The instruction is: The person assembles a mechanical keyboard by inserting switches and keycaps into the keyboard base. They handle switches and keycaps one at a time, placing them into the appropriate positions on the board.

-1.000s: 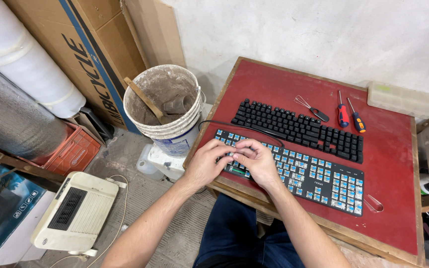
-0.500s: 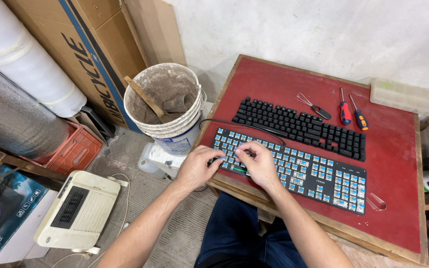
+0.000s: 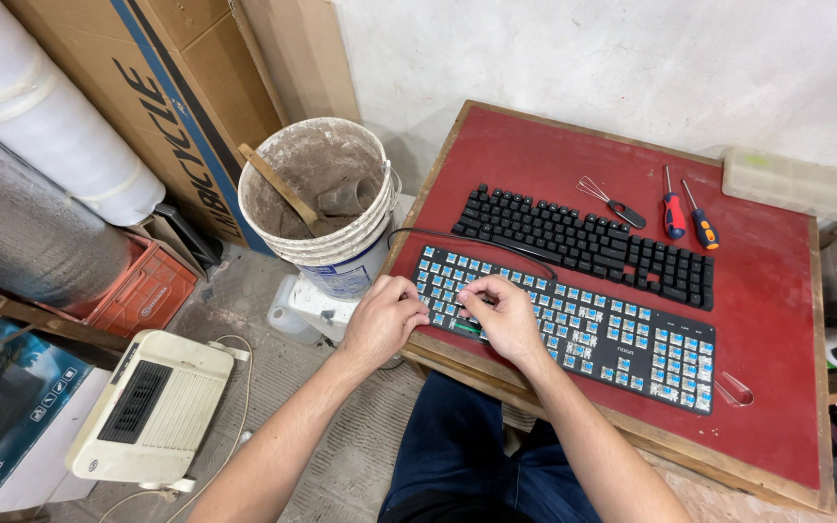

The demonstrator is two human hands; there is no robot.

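Both forearms reach forward, bare and converging. The left hand (image 3: 383, 321) is curled, knuckles up, fingers bent; the right hand (image 3: 501, 315) pinches, fingertips pointing toward the left.

The counter (image 3: 777, 320) at right of the frame has a matt red top, scuffed, framed in bare, worn wood. On it, the near keyboard (image 3: 573, 329) is matt black plastic with exposed pale-blue plastic switches; the far keyboard (image 3: 583, 242) carries matt black plastic keycaps. Two screwdrivers (image 3: 685, 213) at upper right have glossy plastic handles and thin metal shafts. The box (image 3: 789, 182) beside them is cloudy translucent plastic. At upper centre, the bucket (image 3: 326, 218) is plastic, crusted with rough dried cement, with a wooden stick inside.
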